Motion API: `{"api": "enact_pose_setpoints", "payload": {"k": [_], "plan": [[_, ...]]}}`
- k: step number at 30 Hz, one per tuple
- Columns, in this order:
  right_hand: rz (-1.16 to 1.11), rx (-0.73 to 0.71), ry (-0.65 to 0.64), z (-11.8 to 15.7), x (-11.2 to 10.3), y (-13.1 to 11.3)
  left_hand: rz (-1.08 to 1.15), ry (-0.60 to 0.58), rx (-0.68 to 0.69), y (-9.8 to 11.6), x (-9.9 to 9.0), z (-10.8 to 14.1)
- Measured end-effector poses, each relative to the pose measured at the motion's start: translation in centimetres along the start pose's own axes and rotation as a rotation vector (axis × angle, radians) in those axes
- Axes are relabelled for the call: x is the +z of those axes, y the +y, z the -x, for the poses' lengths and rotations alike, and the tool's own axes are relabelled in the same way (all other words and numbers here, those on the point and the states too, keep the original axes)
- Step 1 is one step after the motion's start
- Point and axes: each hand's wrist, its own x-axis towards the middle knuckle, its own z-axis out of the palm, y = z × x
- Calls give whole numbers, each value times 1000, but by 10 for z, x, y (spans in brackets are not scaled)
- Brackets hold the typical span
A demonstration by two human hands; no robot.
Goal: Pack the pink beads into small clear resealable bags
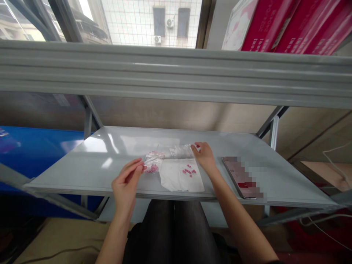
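My left hand (125, 180) is closed, with thumb and fingertips pinching the left edge of a small clear zip bag (154, 158) that has red beads (152, 168) in its lower part. Farther back and to the right, my right hand (205, 157) pinches the right end of another clear plastic bag (182, 150); the contents of that one are too small to tell. Between my hands a white paper sheet or tissue (172, 178) lies at the table's front edge. Several loose red beads (189, 171) rest in a cluster on its right half.
A phone (238, 176), partly blurred, lies on the grey table (88, 168) to the right of my forearm. Above the table's back runs a thick grey shelf beam (165, 73), with red boxes (299, 29) on top. Slanted metal braces (273, 128) stand at both rear corners.
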Motion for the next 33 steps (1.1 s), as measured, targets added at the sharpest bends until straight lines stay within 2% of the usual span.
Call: {"api": "enact_pose_setpoints", "payload": {"k": [2, 4, 5, 6, 8, 13, 19, 25, 29, 33], "plan": [[-121, -5, -123, 29, -1, -8, 30, -88, 118, 12, 2, 17], [-274, 5, -284, 61, 0, -14, 0, -192, 295, 22, 5, 34], [-516, 56, -397, 76, 1, -16, -21, -228, 386, 26, 6, 41], [-705, 100, -447, 90, 1, -17, -36, -256, 464, 29, 8, 47], [-913, 158, -475, 111, 1, -15, -43, -295, 551, 32, 11, 56], [-980, 242, -419, 129, -8, 1, -7, -376, 519, 32, 12, 65], [-912, 256, -547, 132, -16, 13, 7, -441, 465, 28, 6, 74], [-953, 248, -569, 135, -16, 28, 6, -437, 448, 24, -1, 79], [-976, 260, -629, 139, -18, 35, 7, -438, 453, 25, -7, 80], [-1014, 232, -690, 150, -23, 36, 42, -512, 413, 30, -16, 82]]}}
